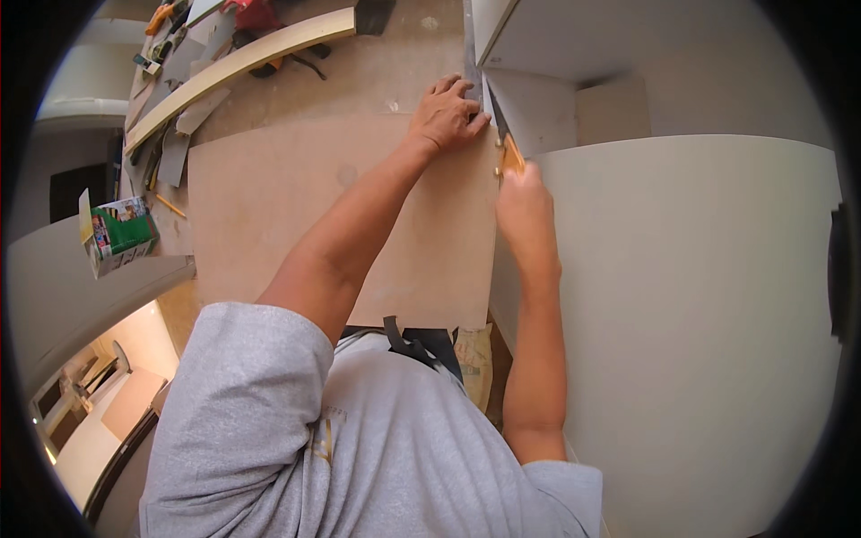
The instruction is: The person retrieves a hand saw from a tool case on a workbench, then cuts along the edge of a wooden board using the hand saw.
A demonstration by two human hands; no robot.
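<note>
My right hand (526,211) is wrapped round the handle of a handsaw (513,154), beside the right edge of a plywood board (341,206). The saw's narrow blade points away from me, up along that edge. Slightly farther away, my left hand (448,115) rests at the board's far right corner. Its fingers are bent over a thin grey strip (472,56), holding it down, and the thumb lies close to the blade. Motion smears the right hand a little. Where the blade meets the strip cannot be made out clearly.
A large white panel (700,269) stands close on the right, below a white cabinet (574,40). Across the far left lies a long wooden batten (242,72) among tools and offcuts. A green and white box (121,235) and a pencil (170,205) are at the left.
</note>
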